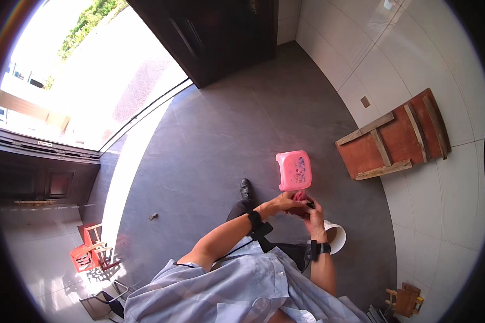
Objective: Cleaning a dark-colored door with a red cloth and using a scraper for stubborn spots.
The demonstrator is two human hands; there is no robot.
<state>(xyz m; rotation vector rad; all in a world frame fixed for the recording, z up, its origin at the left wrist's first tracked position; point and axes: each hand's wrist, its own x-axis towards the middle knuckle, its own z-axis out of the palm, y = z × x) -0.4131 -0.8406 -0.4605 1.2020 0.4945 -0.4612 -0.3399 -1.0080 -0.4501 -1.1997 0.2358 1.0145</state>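
A crumpled dark-red cloth is held between my two hands, close in front of my body. My left hand grips its left side, thumb laid across the top. My right hand has the other side, and a small dark object shows at its fingers, too small to name. Just beyond the hands stands a pink plastic stool with dark stains on its seat. A white bucket is beside my right forearm, partly hidden by it; its inside looks brownish.
A red wooden panel with battens leans against the tiled wall at right. At left, a dark door stands open to bright daylight. Red chairs are at lower left, a small wooden stool at lower right. A small object lies on the floor.
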